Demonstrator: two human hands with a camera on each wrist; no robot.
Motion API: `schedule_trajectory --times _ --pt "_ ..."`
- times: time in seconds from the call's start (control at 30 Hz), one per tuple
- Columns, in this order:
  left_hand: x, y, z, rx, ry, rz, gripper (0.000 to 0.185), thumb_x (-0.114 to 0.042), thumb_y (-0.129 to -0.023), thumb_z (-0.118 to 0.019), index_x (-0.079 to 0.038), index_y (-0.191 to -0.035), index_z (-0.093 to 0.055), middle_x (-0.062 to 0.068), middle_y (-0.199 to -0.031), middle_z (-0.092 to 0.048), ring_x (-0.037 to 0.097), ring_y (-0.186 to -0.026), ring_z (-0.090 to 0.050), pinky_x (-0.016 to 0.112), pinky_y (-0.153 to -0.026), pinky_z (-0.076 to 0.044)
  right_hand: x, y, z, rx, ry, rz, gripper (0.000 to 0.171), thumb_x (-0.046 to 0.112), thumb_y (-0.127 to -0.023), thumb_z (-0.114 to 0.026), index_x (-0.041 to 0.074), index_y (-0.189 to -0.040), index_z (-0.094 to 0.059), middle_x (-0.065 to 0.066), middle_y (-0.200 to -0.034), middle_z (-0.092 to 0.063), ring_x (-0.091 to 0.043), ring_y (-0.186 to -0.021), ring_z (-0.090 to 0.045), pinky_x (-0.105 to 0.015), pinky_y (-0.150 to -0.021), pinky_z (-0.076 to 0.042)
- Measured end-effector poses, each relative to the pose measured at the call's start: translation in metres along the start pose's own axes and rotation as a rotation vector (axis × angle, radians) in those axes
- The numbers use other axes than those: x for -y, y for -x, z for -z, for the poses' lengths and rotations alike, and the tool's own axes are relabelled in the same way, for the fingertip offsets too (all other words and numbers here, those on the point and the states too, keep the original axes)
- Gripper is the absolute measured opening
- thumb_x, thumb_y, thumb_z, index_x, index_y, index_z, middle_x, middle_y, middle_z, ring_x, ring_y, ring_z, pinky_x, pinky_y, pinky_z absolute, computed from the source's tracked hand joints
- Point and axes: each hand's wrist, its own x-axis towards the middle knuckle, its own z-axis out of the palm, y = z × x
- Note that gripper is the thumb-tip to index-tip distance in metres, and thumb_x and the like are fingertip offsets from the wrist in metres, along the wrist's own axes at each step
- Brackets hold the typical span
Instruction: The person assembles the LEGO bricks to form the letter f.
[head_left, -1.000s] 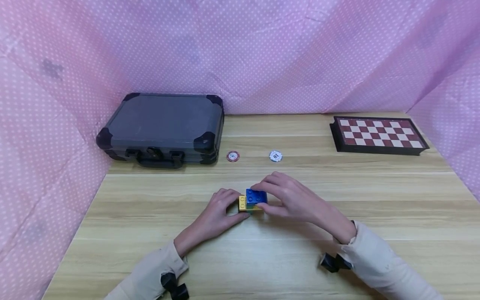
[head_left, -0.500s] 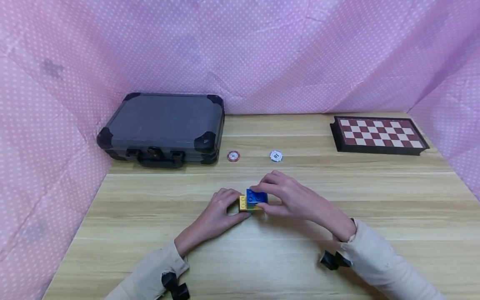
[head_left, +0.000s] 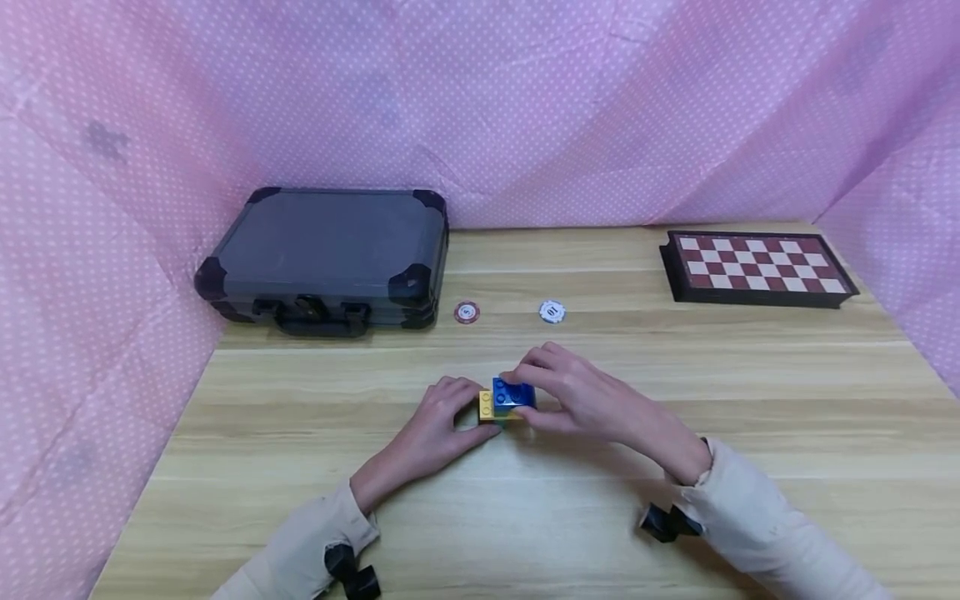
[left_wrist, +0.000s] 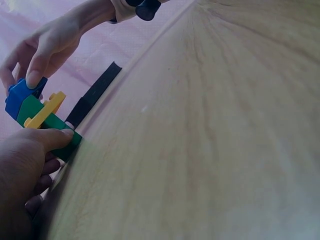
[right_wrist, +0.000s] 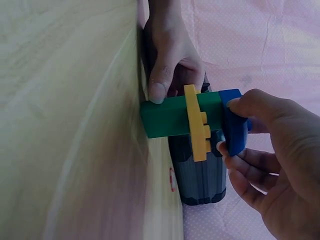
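A small stack of toy building bricks stands on the wooden table between both hands. At its base is a green brick (right_wrist: pixel 165 119), with a thin yellow plate (right_wrist: pixel 195 127) across it that sticks out to the sides. Above the plate comes a second green brick (right_wrist: pixel 213 107), topped by a blue brick (right_wrist: pixel 234 122) with a curved side. My left hand (head_left: pixel 435 427) pinches the bottom green brick, its thumb on the near side. My right hand (head_left: pixel 581 396) holds the blue brick between thumb and fingers, and the blue brick meets the green one under it.
A grey case (head_left: pixel 330 246) with black corners lies at the back left. Beyond the stack lie a red poker chip (head_left: pixel 467 312) and a white poker chip (head_left: pixel 552 312). At the back right is a checkered game board (head_left: pixel 757 267). Pink dotted cloth (head_left: pixel 525 108) hangs behind the table.
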Motion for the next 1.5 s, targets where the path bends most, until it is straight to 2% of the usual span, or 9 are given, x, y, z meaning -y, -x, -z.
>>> schedule_trajectory --times 0.13,0.3,0.5,0.8,1.07,1.3,1.5 --pt "0.0 0.0 0.001 0.006 -0.002 0.015 0.04 -0.028 -0.089 -0.085 -0.013 -0.123 -0.071 -0.002 -0.118 -0.066 0.017 -0.111 -0.053 0.045 -0.097 -0.044 0.001 0.001 -0.002 -0.006 0.02 -0.039 0.04 0.021 -0.091 -0.08 0.009 -0.127 -0.07 -0.005 -0.118 -0.068 -0.018 -0.106 -0.058 -0.035 -0.088 -0.055" --pt "-0.001 0.0 0.002 0.012 0.0 0.024 0.04 -0.028 -0.089 -0.085 -0.013 -0.123 -0.071 -0.002 -0.119 -0.066 0.017 -0.112 -0.053 0.045 -0.097 -0.044 0.0 0.004 -0.004 -0.024 0.023 -0.045 0.046 0.023 -0.09 -0.082 0.009 -0.131 -0.066 -0.004 -0.122 -0.067 -0.018 -0.11 -0.058 -0.039 -0.093 -0.053" --pt "-0.001 -0.001 0.003 0.012 -0.006 0.023 0.04 -0.029 -0.089 -0.085 -0.013 -0.123 -0.071 -0.001 -0.119 -0.066 0.017 -0.113 -0.053 0.045 -0.1 -0.043 -0.005 0.01 -0.005 -0.052 0.011 -0.049 0.053 0.028 -0.09 -0.083 0.008 -0.135 -0.063 -0.003 -0.124 -0.065 -0.017 -0.111 -0.057 -0.039 -0.093 -0.053" --pt "-0.001 -0.002 0.002 0.014 0.003 0.026 0.04 -0.028 -0.089 -0.085 -0.013 -0.123 -0.071 -0.001 -0.12 -0.066 0.018 -0.115 -0.053 0.047 -0.102 -0.043 -0.016 0.022 -0.01 -0.046 -0.069 -0.138 0.052 0.026 -0.089 -0.084 0.008 -0.132 -0.064 -0.001 -0.125 -0.064 -0.017 -0.118 -0.057 -0.042 -0.098 -0.052" --pt "-0.002 -0.002 0.001 0.014 0.0 0.033 0.04 -0.028 -0.089 -0.085 -0.013 -0.123 -0.071 -0.002 -0.119 -0.066 0.017 -0.114 -0.053 0.046 -0.101 -0.043 -0.022 0.027 -0.016 0.021 -0.19 -0.253 0.045 0.028 -0.093 -0.081 0.009 -0.13 -0.064 -0.001 -0.125 -0.063 -0.019 -0.117 -0.057 -0.044 -0.1 -0.051" --pt "-0.002 -0.001 0.001 0.011 -0.006 0.025 0.04 -0.027 -0.089 -0.085 -0.013 -0.123 -0.07 -0.002 -0.118 -0.066 0.017 -0.112 -0.053 0.045 -0.099 -0.044 -0.021 0.027 -0.023 0.028 -0.213 -0.256 0.037 0.021 -0.091 -0.082 0.009 -0.122 -0.066 0.001 -0.117 -0.062 -0.018 -0.106 -0.056 -0.039 -0.093 -0.053" --pt "-0.003 0.0 0.004 0.043 0.018 0.05 0.04 -0.03 -0.09 -0.083 -0.013 -0.125 -0.07 -0.002 -0.121 -0.065 0.017 -0.115 -0.052 0.045 -0.1 -0.044 -0.022 0.028 -0.024 0.019 -0.202 -0.255 0.035 0.02 -0.092 -0.082 0.009 -0.121 -0.066 0.002 -0.116 -0.062 -0.017 -0.105 -0.056 -0.039 -0.092 -0.053"
